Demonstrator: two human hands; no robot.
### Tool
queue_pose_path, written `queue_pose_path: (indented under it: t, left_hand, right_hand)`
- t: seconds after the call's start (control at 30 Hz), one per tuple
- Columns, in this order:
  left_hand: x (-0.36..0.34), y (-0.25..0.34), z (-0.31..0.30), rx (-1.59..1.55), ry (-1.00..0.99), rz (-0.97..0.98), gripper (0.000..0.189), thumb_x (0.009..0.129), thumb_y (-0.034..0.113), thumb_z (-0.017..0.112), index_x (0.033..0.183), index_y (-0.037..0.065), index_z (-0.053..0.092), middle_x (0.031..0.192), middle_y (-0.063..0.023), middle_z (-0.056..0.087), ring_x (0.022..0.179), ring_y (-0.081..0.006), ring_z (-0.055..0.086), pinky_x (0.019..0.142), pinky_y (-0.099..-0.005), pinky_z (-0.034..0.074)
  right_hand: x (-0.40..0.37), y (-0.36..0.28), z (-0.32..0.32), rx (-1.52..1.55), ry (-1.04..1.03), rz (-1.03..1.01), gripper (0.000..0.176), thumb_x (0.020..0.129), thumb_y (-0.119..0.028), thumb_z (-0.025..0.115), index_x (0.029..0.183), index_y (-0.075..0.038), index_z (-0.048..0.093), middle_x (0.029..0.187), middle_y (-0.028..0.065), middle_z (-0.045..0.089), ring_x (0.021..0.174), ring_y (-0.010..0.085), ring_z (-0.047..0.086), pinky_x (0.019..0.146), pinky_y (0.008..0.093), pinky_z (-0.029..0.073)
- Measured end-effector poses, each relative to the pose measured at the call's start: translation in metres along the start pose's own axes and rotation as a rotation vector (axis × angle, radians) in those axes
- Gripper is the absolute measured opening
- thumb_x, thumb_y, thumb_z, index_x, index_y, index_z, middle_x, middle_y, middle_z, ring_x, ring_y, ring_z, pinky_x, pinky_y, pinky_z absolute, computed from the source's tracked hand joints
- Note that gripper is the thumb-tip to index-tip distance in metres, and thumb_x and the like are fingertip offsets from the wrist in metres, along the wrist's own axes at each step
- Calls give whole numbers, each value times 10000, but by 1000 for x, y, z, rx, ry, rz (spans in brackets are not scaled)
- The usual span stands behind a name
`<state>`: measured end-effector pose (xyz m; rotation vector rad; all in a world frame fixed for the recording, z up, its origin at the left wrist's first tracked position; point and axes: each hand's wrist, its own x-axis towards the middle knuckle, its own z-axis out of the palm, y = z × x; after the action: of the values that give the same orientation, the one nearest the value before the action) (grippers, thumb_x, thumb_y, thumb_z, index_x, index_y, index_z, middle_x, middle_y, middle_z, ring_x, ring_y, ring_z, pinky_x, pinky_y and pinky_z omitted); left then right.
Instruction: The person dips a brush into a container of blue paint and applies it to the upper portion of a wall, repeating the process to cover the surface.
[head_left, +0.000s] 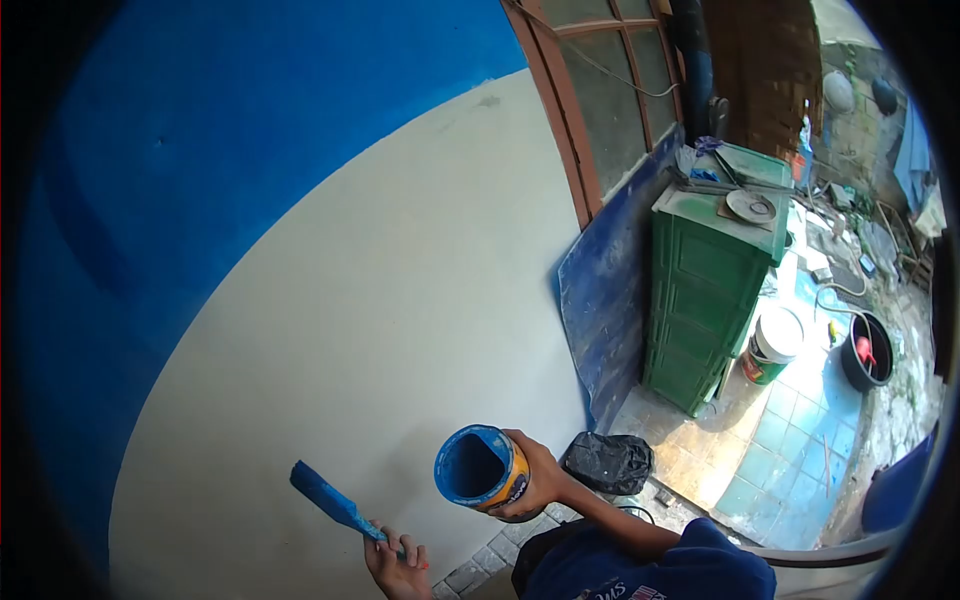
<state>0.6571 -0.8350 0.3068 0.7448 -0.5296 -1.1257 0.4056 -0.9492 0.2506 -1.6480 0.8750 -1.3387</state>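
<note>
My left hand (398,568), low in the view, is closed round the handle of a blue-coated paintbrush (335,504). The brush points up and left, with its bristle end in front of the white part of the wall (360,300). To the right, my right hand (535,472) grips a yellow-labelled paint can (515,475) by its side. The can's open mouth faces the camera, and blue paint coats its rim and inside. The upper wall is blue (300,110), meeting the white along a line that looks curved.
A black plastic bag (608,462) lies right of the can. Beyond it stand a green cabinet (705,295), a blue-stained board (615,290), a lidded bucket (775,340) and a black tub (866,352). A brown-framed window (585,120) is above.
</note>
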Motion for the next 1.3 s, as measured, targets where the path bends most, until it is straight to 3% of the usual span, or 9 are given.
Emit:
queue_pose_path:
  t: [0.13,0.33,0.43,0.57,0.77,0.83,0.97,1.17,1.3]
  left_hand:
    - [10,25,-30,308,-37,38,383,958,207,633,1277,64,475,808,-36,480,578,-119,432,476,-236,347]
    - [21,42,-56,596,156,112,409,992,397,571,1141,17,555,660,-21,451,507,-114,392,445,-248,321]
    - [45,34,-107,931,74,259,359,1013,365,544,992,10,591,651,-23,462,526,-116,414,466,-259,346]
    - [74,27,-133,774,-141,138,342,1026,331,523,923,10,586,659,-30,489,556,-118,449,498,-262,376]
    - [69,8,-68,1038,-399,450,332,1002,320,571,948,-7,585,757,-35,556,653,-116,508,574,-245,433]
    - [67,10,-65,1188,-490,457,342,1021,273,508,1191,-23,538,1001,-100,607,771,-167,583,662,-272,472]
    - [44,3,-78,1002,-385,375,277,974,274,602,980,-3,600,811,-86,628,698,-198,594,629,-305,486]
    - [21,22,-99,1143,-441,469,297,982,171,560,1194,-36,546,991,-93,625,794,-186,624,686,-302,503]
    - [11,65,-77,1249,-245,418,221,876,122,683,1038,-19,630,911,-93,644,805,-176,621,671,-291,479]
  right_hand:
    - [-10,3,10,-37,79,-13,1075,487,-455,905,1349,-16,434,1206,176,598,1101,315,621,969,391,491]
    - [-36,3,27,-81,183,-37,1132,482,-449,911,1389,-14,392,1268,184,555,1163,316,577,1014,396,459]
    - [-54,-5,36,-103,247,-37,1140,476,-424,911,1397,-8,382,1279,192,545,1180,340,561,1031,409,439]
    - [-88,-18,45,-152,357,-18,1146,483,-453,912,1393,-3,382,1261,190,558,1165,319,579,1013,402,452]
    - [-136,-23,52,-333,547,3,1141,474,-449,928,1374,-3,388,1219,167,590,1120,296,616,976,390,483]
    - [-143,-39,49,-306,608,40,1141,474,-457,926,1377,-3,396,1241,173,565,1144,324,591,992,413,471]
    - [-149,-37,50,-387,665,-27,1146,480,-465,927,1379,-1,389,1249,177,563,1155,326,592,992,422,473]
    - [-133,-20,65,-363,564,-4,1232,460,-479,916,1436,-12,326,1302,181,528,1216,354,546,1041,468,417]
    - [-114,-2,76,-219,458,-65,1327,439,-531,932,1462,-10,267,1344,194,519,1258,363,522,1060,484,396]
